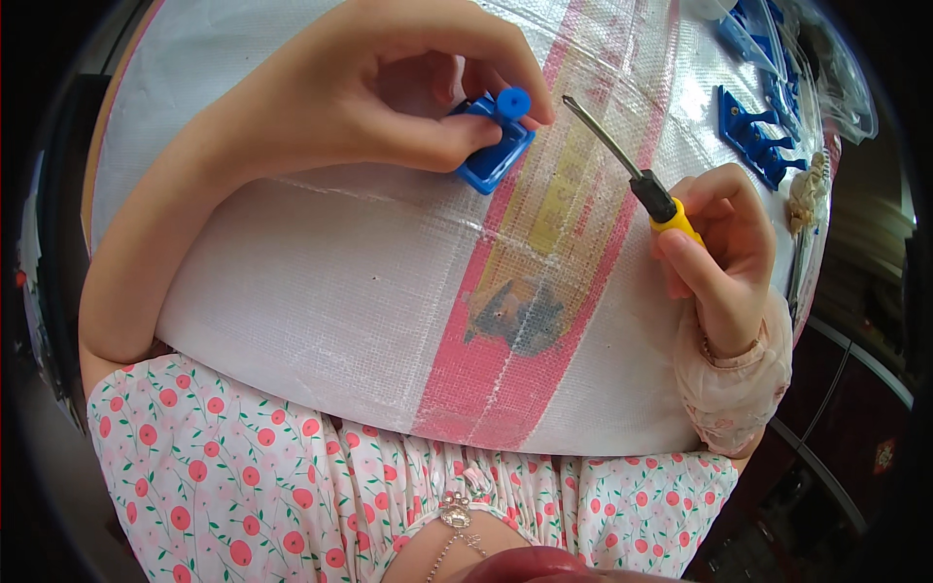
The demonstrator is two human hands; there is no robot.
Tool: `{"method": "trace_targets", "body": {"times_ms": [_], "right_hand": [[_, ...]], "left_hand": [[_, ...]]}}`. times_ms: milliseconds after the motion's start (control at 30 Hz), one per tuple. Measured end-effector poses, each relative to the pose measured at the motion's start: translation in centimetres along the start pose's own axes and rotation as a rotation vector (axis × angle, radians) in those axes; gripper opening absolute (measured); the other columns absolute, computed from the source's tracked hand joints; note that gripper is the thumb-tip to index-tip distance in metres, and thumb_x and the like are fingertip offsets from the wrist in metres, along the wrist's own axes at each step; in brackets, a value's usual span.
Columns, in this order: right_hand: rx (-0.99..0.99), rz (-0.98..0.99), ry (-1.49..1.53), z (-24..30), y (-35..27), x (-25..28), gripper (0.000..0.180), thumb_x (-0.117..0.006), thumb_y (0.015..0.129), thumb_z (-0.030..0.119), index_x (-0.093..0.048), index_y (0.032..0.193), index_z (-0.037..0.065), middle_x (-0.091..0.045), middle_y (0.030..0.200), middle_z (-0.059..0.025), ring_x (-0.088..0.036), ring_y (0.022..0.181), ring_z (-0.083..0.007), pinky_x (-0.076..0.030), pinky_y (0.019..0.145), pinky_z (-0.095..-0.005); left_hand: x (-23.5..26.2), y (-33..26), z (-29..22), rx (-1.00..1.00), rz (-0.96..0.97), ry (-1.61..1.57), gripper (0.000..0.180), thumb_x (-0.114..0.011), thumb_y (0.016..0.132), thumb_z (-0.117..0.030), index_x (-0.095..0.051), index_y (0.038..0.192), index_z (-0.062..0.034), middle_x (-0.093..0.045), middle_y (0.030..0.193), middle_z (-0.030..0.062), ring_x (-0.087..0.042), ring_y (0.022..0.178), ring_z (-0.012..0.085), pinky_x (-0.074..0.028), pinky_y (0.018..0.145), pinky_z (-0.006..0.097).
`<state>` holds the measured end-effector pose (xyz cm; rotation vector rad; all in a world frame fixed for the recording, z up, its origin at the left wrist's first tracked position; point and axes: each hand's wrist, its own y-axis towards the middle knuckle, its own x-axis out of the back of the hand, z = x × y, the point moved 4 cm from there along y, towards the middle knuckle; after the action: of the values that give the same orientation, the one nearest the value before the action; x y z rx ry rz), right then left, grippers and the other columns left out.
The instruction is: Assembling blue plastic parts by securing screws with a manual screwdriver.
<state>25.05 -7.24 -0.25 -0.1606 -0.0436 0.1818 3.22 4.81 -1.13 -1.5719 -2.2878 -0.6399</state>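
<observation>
My left hand [418, 87] is closed round a small blue plastic part [494, 160] with a hollow, box-like body and a round knob on top. The fingers cover its far side. In my right hand [724, 248] is a screwdriver [637, 175] with a yellow and black handle. Its metal shaft points up and to the left, and the tip stops short of the blue part, apart from it. Both hands are above the table's woven plastic cover [321, 282].
At the far right lie a blue plastic piece with hooks [756, 136], more blue parts [763, 44] by clear plastic bags [831, 73], and a beige bundle [805, 199]. The table's curved near edge runs close to my body.
</observation>
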Motion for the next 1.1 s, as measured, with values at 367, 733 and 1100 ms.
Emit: {"method": "trace_targets", "body": {"times_ms": [367, 733, 1100], "right_hand": [[0.063, 0.022, -0.109, 0.1, 0.1, -0.5, 0.024, -0.069, 0.082, -0.003, -0.049, 0.095, 0.001, -0.061, 0.084, -0.0038, -0.053, 0.065, -0.0028, -0.037, 0.056, -0.0155], [0.061, 0.006, -0.048, -0.2, 0.0, 0.1, 0.025, -0.068, 0.082, -0.003, -0.049, 0.099, 0.001, -0.061, 0.09, -0.0055, -0.051, 0.061, -0.003, -0.036, 0.052, -0.0153], [0.057, 0.007, -0.065, -0.3, 0.0, 0.1, 0.028, -0.068, 0.081, -0.002, -0.049, 0.101, 0.003, -0.06, 0.092, -0.0055, -0.05, 0.06, -0.0029, -0.036, 0.051, -0.0152]], "left_hand": [[-0.6, -0.4, 0.1, 0.038, 0.003, -0.177, 0.018, -0.063, 0.081, 0.003, -0.06, 0.098, 0.0017, -0.059, 0.097, 0.008, -0.059, 0.093, 0.0157, -0.049, 0.084, 0.027], [-0.4, 0.3, 0.3, 0.054, -0.006, -0.046, 0.028, -0.071, 0.081, -0.008, -0.063, 0.108, -0.0019, -0.064, 0.102, 0.0105, -0.061, 0.089, 0.0175, -0.051, 0.077, 0.029], [-0.2, -0.1, -0.3, -0.1, -0.053, 0.061, 0.021, -0.074, 0.077, -0.008, -0.065, 0.095, -0.0029, -0.068, 0.097, 0.0115, -0.064, 0.091, 0.0228, -0.05, 0.079, 0.032]]}}
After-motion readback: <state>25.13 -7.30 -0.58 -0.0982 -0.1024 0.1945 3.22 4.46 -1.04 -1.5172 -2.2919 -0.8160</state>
